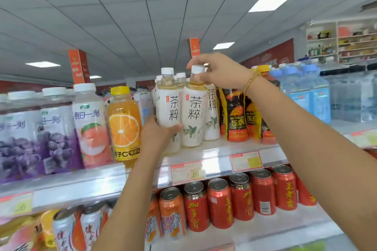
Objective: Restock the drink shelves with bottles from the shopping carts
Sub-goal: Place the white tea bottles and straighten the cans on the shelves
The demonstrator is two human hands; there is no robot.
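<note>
Tea on the shelf point(220, 149) — my hands full.
Left hand point(157, 135) grips the left bottle point(169, 106) low; right hand point(221, 71), at one o'clock, pinches the cap of the right bottle point(192, 112).

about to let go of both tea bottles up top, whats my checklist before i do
1. Left hand grips the left tea bottle low on its body: ok
2. Right hand pinches the right tea bottle at the cap: ok
3. Right tea bottle's base on the top shelf: ok
4. Left tea bottle's base seated: cannot tell, the hand hides it
5. Both labels face front: ok
</note>
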